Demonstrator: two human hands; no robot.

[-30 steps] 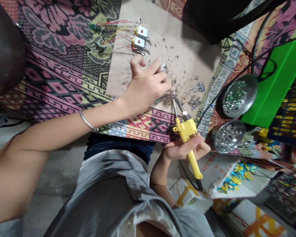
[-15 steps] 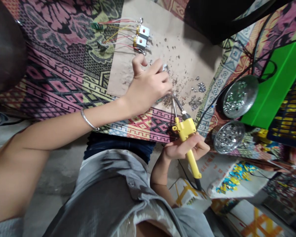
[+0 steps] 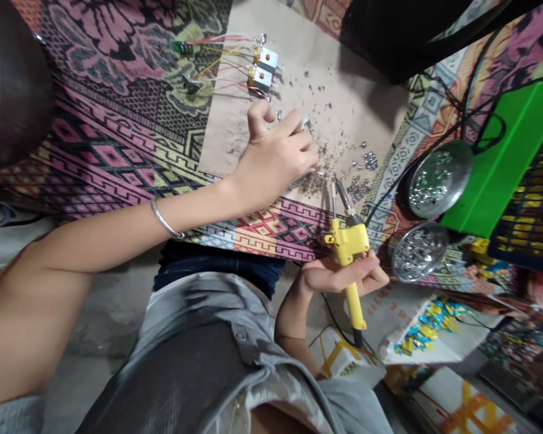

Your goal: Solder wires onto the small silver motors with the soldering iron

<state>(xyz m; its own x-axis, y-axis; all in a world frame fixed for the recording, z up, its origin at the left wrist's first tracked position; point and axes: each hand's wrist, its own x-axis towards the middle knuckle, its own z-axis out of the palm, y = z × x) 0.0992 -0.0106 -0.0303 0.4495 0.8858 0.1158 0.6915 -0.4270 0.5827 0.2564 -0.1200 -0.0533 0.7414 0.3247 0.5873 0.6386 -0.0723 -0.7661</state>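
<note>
My left hand (image 3: 278,154) is palm down over a brown board (image 3: 226,132), its fingers bent and pinched together. What the fingertips grip is too small and hidden to make out. A pale metal part (image 3: 304,124) pokes out from beneath the knuckles, and a bit of green (image 3: 293,183) shows under the hand. My right hand (image 3: 344,274) is wrapped around the yellow handle of a soldering iron (image 3: 350,241) with a thin feed tube beside its tip. That tip points at the board, a short gap from my left fingertips. Two small motors (image 3: 263,69) with wires lie beyond my left hand.
Dark crumbs and small metal parts (image 3: 358,188) are scattered on the board. To the right stand two round metal dishes (image 3: 466,181) of small parts, a green box (image 3: 502,150) and a black cable. A dark round vessel (image 3: 13,90) is at left.
The soldering iron in my right hand has drawn back to the right, so its tip has come away from my left fingertips. My left hand keeps nearly the same pose.
</note>
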